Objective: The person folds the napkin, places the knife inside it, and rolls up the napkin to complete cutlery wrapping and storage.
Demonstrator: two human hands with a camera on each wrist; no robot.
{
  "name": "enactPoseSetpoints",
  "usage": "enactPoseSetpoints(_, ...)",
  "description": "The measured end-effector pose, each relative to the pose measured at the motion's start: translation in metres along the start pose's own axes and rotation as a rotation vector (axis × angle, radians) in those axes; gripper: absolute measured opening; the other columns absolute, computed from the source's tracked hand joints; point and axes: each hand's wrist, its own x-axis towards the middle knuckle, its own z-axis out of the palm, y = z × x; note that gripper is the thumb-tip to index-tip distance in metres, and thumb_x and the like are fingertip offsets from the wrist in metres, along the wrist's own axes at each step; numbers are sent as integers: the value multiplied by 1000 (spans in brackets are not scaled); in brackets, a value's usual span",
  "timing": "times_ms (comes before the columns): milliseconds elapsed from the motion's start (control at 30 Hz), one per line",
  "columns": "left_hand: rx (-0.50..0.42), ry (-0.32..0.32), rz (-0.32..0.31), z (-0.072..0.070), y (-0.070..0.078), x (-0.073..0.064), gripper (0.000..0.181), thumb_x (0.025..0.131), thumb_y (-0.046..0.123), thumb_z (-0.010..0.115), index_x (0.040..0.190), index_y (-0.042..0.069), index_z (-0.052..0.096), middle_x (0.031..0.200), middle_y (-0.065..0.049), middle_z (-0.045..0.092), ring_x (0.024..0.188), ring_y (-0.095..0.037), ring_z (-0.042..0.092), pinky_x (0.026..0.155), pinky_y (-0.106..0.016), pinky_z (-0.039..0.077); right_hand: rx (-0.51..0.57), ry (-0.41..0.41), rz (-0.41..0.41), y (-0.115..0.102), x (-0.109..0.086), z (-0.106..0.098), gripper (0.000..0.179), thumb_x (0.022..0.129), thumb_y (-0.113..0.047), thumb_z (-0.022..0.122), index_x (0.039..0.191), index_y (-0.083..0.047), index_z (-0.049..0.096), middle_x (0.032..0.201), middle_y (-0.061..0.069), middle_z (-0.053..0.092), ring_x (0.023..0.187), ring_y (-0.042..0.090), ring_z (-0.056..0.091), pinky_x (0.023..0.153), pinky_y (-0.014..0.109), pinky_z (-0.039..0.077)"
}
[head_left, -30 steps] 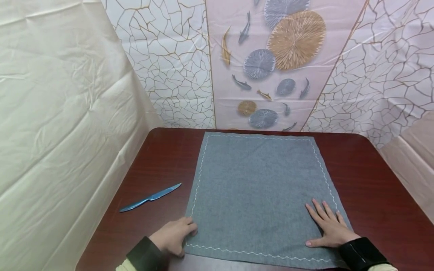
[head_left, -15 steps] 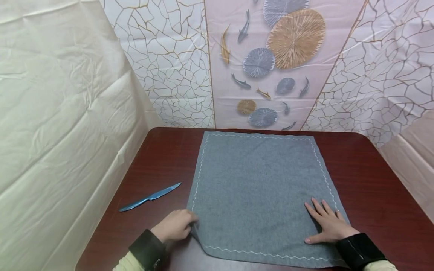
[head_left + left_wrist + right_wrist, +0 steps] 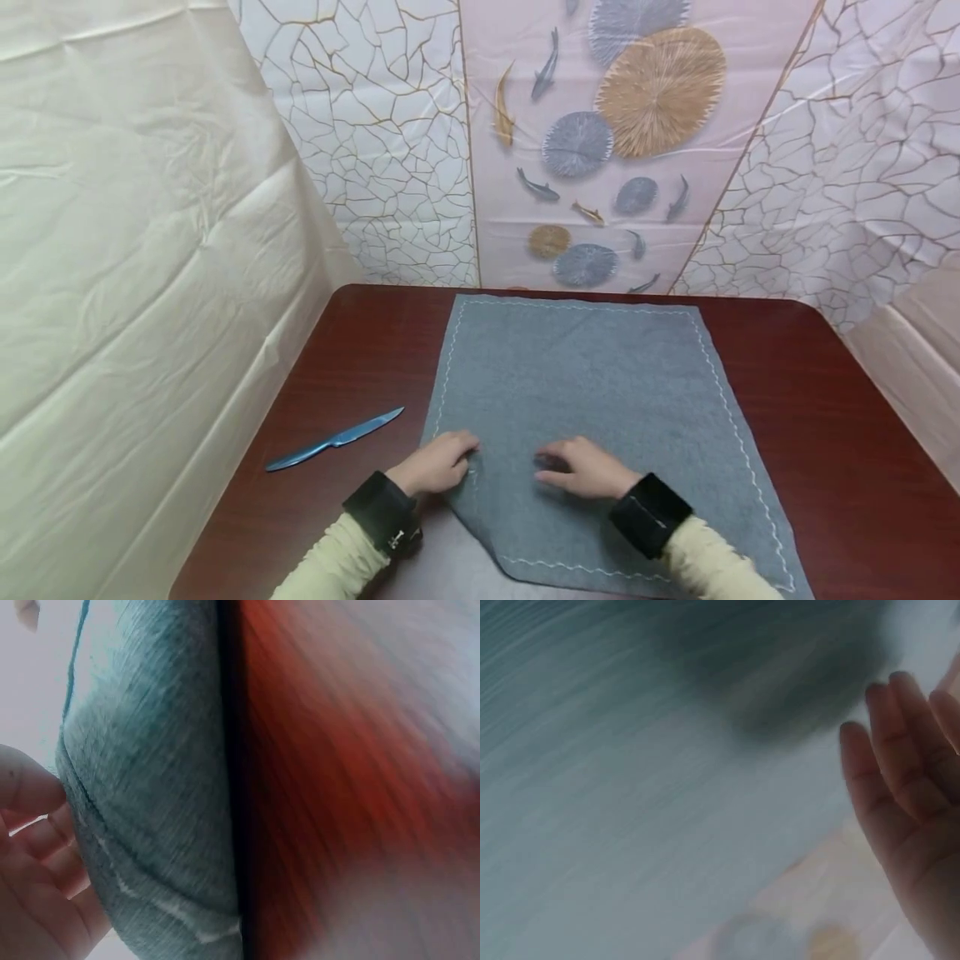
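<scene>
From my head view I have a grey cloth [image 3: 585, 383] spread on the dark red-brown bench [image 3: 367, 350]. A wavy white line of stitching runs just inside its border. Most of the cloth lies flat, but the near part of its left edge is turned up and inward, leaving a slanting fold at the near left corner.

My left hand [image 3: 438, 462] is at that turned-up edge of the cloth, fingers curled and pinching the fabric; the left wrist view shows the thumb and fingers right against the bent edge, with bare bench beside it. My right hand [image 3: 588, 468] is over the near middle of the cloth, thumb parted from loosely bent fingers, with nothing in its grasp. The right wrist view is blurred, so I cannot tell whether its fingertips touch the cloth.

Each of my wrists wears a black band [image 3: 651, 514] over a cream sleeve [image 3: 330, 558]; the right forearm crosses above the cloth's near edge. A bluish metal knife [image 3: 335, 439] lies left of the cloth, near it but apart, its tip towards the cloth. Beyond the cloth's far edge hangs a patterned backdrop [image 3: 517, 192] with gold cracks, discs and fish; well left of the cloth hangs a creased pale sheet [image 3: 150, 250].
</scene>
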Motion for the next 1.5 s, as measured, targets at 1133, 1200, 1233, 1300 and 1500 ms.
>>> enactPoseSetpoints(1133, 334, -110, -79, 17, 23, 1, 33, 89, 27, 56, 119, 13, 60, 118, -5, 50, 106, -19, 46, 84, -35, 41, -137, 516, 252, 7, 37, -2, 11, 71, -2, 67, 63, -7, 61, 54, -3, 53, 48, 8, 44, 47, 27, 38)
enactPoseSetpoints(1200, 350, -134, -87, 18, 26, 2, 35, 90, 29, 55, 121, 14, 58, 123, -6, 48, 113, -20, 44, 88, -38, 40, -151, 527, 277, 12, 36, -5, 10, 71, -2, 67, 64, -6, 62, 56, -2, 54, 49, 9, 45, 48, 28, 38)
enactPoseSetpoints(1233, 355, -143, -90, 18, 28, 2, 36, 90, 29, 55, 122, 15, 58, 126, -7, 48, 115, -21, 43, 90, -38, 40, -153, 531, 286, 14, 36, -7, 10, 72, -2, 67, 65, -6, 62, 56, -1, 54, 49, 10, 45, 48, 28, 39)
enactPoseSetpoints(1300, 353, -154, -95, 18, 30, 2, 36, 91, 30, 54, 124, 15, 57, 128, -7, 46, 118, -21, 42, 92, -39, 39, -162, 542, 305, 19, 34, -11, 10, 72, -3, 68, 65, -5, 62, 56, 0, 55, 49, 11, 46, 48, 29, 39)
enactPoseSetpoints(1500, 345, -172, -107, 18, 33, 4, 37, 91, 30, 54, 126, 16, 55, 131, -7, 44, 121, -21, 40, 93, -40, 37, -172, 565, 329, 28, 29, -22, 9, 75, -4, 67, 67, -5, 63, 57, 2, 56, 50, 13, 47, 49, 31, 39)
